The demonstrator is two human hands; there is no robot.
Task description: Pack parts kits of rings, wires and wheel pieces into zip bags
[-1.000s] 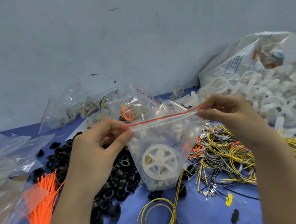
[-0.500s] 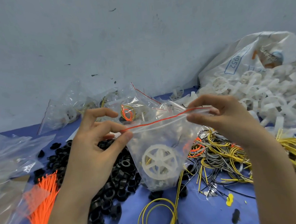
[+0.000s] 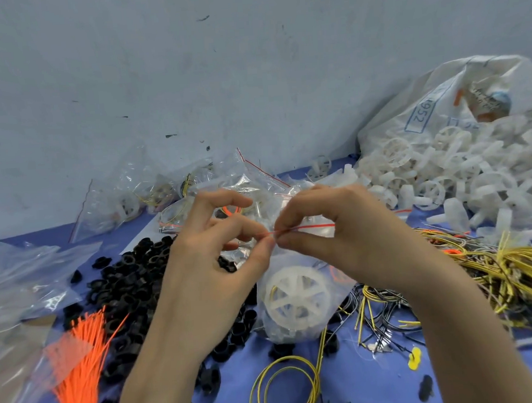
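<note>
Zip bag [image 3: 298,328], centre frame, already holds a wheel piece [image 3: 292,297]; left hand [image 3: 212,268] and right hand [image 3: 349,242] pinch its seal, apparently closing it. Finished bags [image 3: 151,196] lie behind; loose rings [image 3: 128,274] remain.

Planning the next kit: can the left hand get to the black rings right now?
Likely not yet: the left hand and right hand both pinch the zip bag at its seal. The black rings lie uncovered beside the left wrist.

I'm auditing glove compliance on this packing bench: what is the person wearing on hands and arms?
Nothing is worn: the left hand and right hand are bare, with no gloves, rings, watch or wristbands, and no sleeve shows.
</note>
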